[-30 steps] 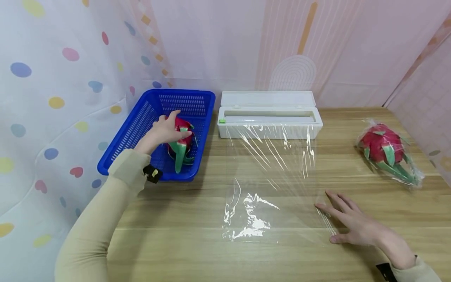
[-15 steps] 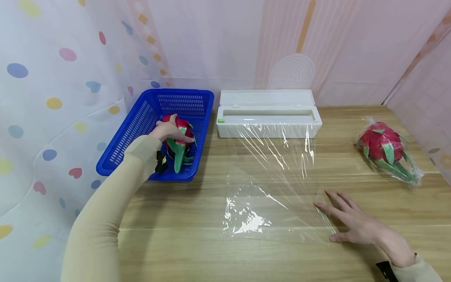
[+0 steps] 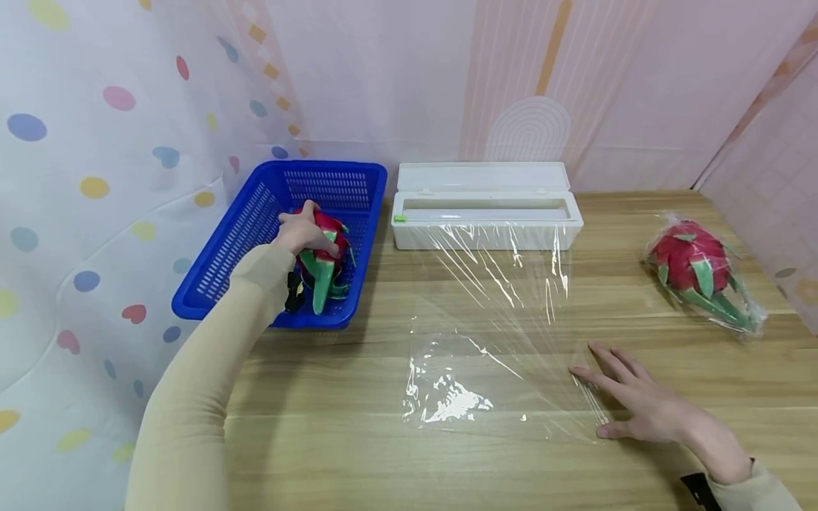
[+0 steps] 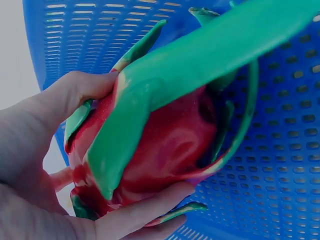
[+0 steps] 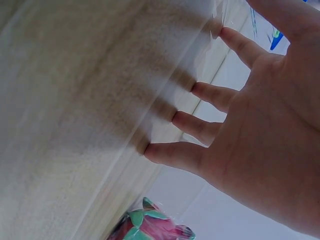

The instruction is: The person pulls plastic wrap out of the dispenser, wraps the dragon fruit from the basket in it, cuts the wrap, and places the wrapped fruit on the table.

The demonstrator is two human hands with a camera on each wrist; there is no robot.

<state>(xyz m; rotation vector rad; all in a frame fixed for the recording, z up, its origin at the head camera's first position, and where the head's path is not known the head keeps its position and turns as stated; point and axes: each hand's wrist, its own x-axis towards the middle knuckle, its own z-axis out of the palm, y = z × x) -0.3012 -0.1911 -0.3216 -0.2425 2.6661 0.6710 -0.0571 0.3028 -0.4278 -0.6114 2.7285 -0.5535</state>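
The left hand's fingers (image 4: 145, 212) and thumb curl round a dragon fruit (image 3: 322, 262), clamped on its red body with green scales sticking out between them; the left hand (image 3: 302, 233) grips it from above inside the blue basket (image 3: 249, 220), at about 10 o'clock on the table (image 3: 358, 461). The fruit's long axis runs roughly from 12 to 6 o'clock in the head view, its longest green scale pointing down toward 6 o'clock, at the basket's near wall. No label or writing shows on the fruit or the basket.

The right hand's fingers (image 5: 210, 95) are straight and spread apart, their tips pressed flat on the table at the right edge of a sheet of cling film (image 3: 486, 341). The right hand (image 3: 639, 401) lies palm down at about 4 o'clock. The film runs from under these fingertips back toward 12 o'clock, into the white dispenser box (image 3: 487, 209), whose lid stands open; a small green tab sits at its left end, and no brand can be read on it.

Well apart, at about 2 o'clock, a second dragon fruit wrapped in film (image 3: 699, 273) lies on the table, its green tips pointing toward 4 o'clock.
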